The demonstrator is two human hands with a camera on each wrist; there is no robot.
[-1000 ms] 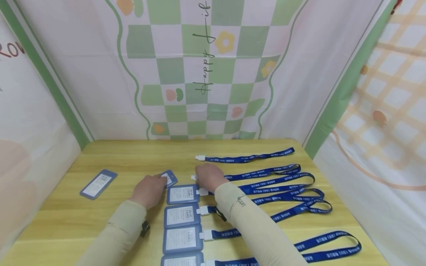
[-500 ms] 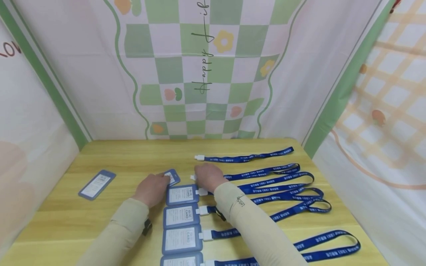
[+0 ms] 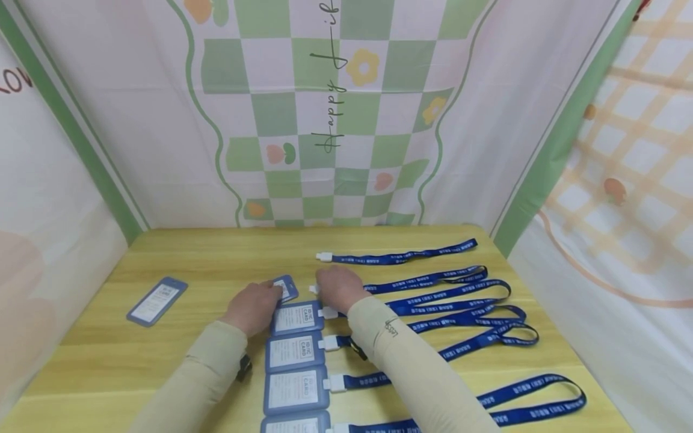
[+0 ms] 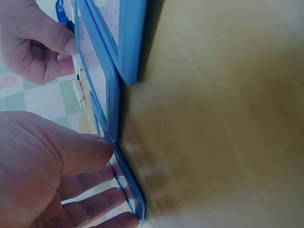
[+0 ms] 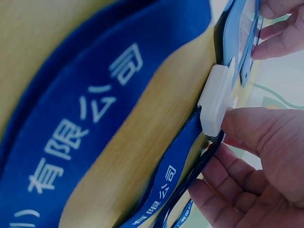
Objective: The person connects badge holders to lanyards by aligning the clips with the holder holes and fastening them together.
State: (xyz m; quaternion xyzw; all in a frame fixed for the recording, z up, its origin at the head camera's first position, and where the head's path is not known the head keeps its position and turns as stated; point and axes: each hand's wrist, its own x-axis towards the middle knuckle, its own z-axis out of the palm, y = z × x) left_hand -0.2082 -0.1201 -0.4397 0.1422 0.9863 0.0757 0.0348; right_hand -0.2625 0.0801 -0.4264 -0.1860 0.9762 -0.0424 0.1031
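Observation:
My left hand pinches a blue ID card holder above the top holder of a column. In the left wrist view the thumb lies on one side of this holder and the fingers on the other. Just to the right, my right hand pinches a navy lanyard near its white clip, which pokes out left of the fingers. The held holder's slotted end points towards that clip, with a small gap between. In the right wrist view another white clip partly covers the right thumb's tip.
Several holders lie in a column, joined by white clips to navy lanyards stretching right. One loose holder lies at the left of the wooden table. A separate lanyard lies at the back.
My left hand has slid right with the card holder, bringing it closer to the clip at my right hand. The right hand has stayed in place.

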